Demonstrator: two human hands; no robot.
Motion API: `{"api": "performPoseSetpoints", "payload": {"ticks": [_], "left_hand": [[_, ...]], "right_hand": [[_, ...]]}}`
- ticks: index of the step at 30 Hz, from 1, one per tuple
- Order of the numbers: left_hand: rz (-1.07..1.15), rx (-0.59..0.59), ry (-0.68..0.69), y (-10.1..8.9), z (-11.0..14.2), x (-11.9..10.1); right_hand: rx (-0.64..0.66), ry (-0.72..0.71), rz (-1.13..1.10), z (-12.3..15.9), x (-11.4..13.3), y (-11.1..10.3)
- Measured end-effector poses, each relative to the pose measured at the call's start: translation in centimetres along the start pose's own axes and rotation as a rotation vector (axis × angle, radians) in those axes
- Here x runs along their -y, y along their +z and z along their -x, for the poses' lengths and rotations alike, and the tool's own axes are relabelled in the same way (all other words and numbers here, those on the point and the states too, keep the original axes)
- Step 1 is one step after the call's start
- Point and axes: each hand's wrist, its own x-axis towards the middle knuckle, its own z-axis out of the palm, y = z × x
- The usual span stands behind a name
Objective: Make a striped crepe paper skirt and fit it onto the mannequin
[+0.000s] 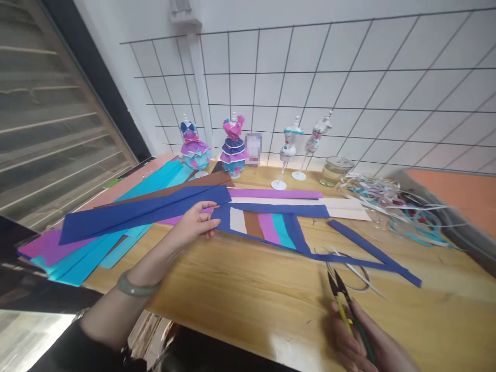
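My left hand [197,222], with a pale green bangle [137,285] on its wrist, has its fingers closed at the left end of a navy blue strip [298,232] of thin paper or cloth. White, brown, purple and turquoise pieces [267,229] lie side by side, bordered by the navy. Low on the right, my right hand [351,336] grips a pair of thread snips [343,297] with yellow and dark green handles. Their blades are apart and point away from me, just short of a narrow navy strip [360,262] and some loose thin white cords [358,271].
Blue, turquoise, purple and brown sheets [135,201] are heaped at left. Behind stand small dress forms, two in ruffled dresses [233,147] and two mostly bare [287,147]. A glass bowl [335,171] and tangled ribbons [403,206] sit at right, before a wire grid [290,72].
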Motion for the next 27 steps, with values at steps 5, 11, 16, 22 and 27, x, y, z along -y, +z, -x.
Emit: {"api": "performPoseSetpoints", "payload": {"ticks": [5,11,16,22,27], "left_hand": [[0.059,0.002,0.023,0.9,0.4,-1.7],[0.159,-0.005,0.063,2.3,-0.1,-3.6],[0.203,0.041,0.090,3.4,-0.7,-5.2],[0.224,0.105,0.176,5.4,-1.6,-7.5],[0.195,0.156,0.268,7.7,-2.0,-9.7]], "right_hand": [[0.047,0.062,-0.114,-0.7,0.2,1.3],[0.038,0.058,-0.199,-1.8,1.1,2.3],[0.054,0.058,-0.347,-2.6,1.8,2.6],[0.139,0.068,-0.461,-3.1,1.8,2.1],[0.166,0.068,-0.461,-3.2,1.5,2.0]]}}
